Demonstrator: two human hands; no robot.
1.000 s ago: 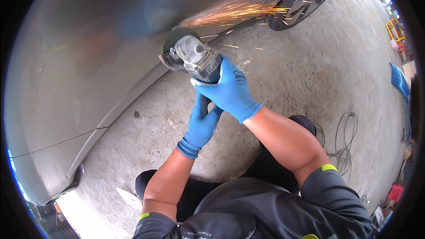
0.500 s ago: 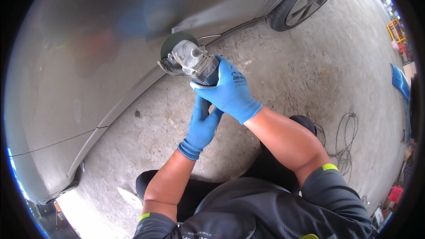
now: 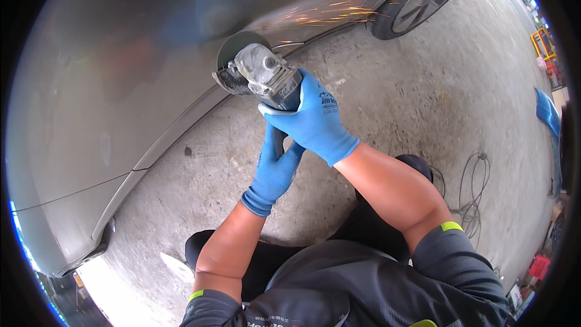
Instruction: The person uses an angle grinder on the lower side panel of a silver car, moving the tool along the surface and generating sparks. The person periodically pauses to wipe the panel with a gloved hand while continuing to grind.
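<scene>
The right hand (image 3: 315, 122) grips the grinder (image 3: 260, 75) just behind its head; the left hand (image 3: 275, 166) closes around the rear handle. The disc touches the car panel (image 3: 109, 85), throwing sparks (image 3: 321, 15). The handle is mostly hidden by both gloves.

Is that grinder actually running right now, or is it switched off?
Running. Orange sparks fly from where the angle grinder disc meets the grey car body, with the right hand and left hand gripping it.
</scene>
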